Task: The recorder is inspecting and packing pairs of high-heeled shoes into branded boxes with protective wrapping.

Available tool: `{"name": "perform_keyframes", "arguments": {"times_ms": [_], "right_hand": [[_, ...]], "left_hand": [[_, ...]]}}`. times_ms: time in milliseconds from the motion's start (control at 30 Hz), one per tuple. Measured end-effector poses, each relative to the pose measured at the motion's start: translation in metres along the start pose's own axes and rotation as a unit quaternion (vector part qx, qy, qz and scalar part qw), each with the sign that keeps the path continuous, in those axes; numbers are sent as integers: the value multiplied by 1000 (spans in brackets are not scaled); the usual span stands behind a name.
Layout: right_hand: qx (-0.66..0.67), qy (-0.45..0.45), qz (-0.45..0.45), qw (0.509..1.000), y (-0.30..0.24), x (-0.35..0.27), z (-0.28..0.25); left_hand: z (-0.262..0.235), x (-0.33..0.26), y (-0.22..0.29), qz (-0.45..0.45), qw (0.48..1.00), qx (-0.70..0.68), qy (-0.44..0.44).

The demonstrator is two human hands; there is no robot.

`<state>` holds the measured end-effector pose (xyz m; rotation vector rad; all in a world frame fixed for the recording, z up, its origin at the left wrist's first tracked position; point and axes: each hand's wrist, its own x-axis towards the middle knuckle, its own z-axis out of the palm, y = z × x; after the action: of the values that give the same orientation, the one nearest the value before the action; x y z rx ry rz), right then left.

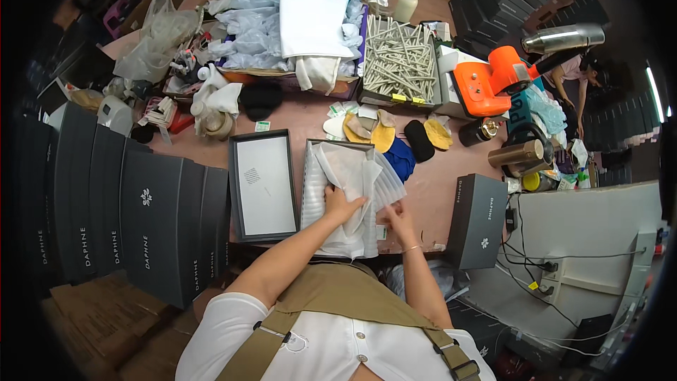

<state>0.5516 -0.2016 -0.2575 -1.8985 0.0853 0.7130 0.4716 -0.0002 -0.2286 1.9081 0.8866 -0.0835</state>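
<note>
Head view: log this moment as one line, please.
left hand: pressing tissue paper in open box | right hand: at paper's right edge | lid: left of box | table: cluttered

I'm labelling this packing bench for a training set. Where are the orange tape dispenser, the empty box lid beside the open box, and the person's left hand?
orange tape dispenser (pixel 486 83), head view, on its orange body.
empty box lid (pixel 264 185), head view, on its pale inner floor.
left hand (pixel 341 203), head view, on the back of the hand, resting on white tissue paper (pixel 345 169).
</note>
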Motion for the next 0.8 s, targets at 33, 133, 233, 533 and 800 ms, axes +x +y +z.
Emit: {"name": "perform_keyframes", "arguments": {"times_ms": [33, 133, 233, 533, 800], "right_hand": [[-48, -28, 1, 998, 38, 26, 9], [-20, -44, -62, 997, 14, 28, 33], [148, -99, -65, 982, -96, -26, 7], [-155, -78, -152, 973, -32, -38, -48], [-423, -180, -427, 779, -117, -87, 126]], "left_hand": [[-5, 2, -5, 10, 1000, -18, -14], [-28, 13, -35, 18, 996, -32, -83], [-26, 13, -34, -122, 939, -278, -163], [-13, -33, -16, 9, 967, -253, 4], [-133, -77, -136, 8, 999, 27, -29]]}}
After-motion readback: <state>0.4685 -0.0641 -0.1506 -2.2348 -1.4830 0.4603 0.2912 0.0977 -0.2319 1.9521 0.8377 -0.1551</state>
